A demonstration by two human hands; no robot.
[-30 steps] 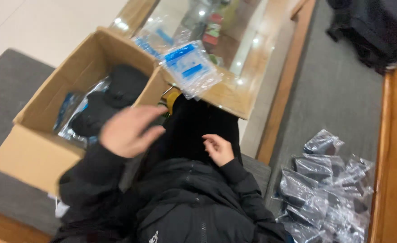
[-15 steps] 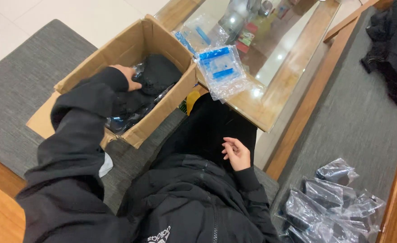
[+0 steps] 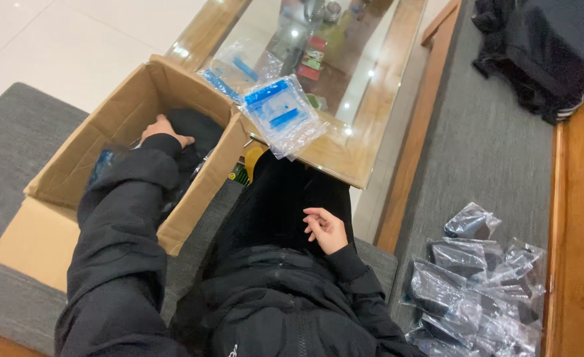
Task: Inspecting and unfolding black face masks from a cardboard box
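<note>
Left fingers: I see my left hand (image 3: 163, 130) inside the cardboard box (image 3: 117, 119), fingers curled on a black item (image 3: 196, 125); grip unclear
Right fingers: right hand (image 3: 326, 229) loosely open, empty, resting on my lap
Surface: clear bags (image 3: 284, 114) on the glass surface (image 3: 345, 79)
Sofa: wrapped packs (image 3: 477, 291) beside me

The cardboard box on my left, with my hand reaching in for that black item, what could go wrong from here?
The left hand rests on a black item inside the cardboard box, which sits near the cushion's front; a hard pull might tip or shift it. The clear zip bags overhang the glass table edge right beside the box flap, so lifting the arm could knock them off. The right hand lies idle on the lap, steadying nothing.
</note>
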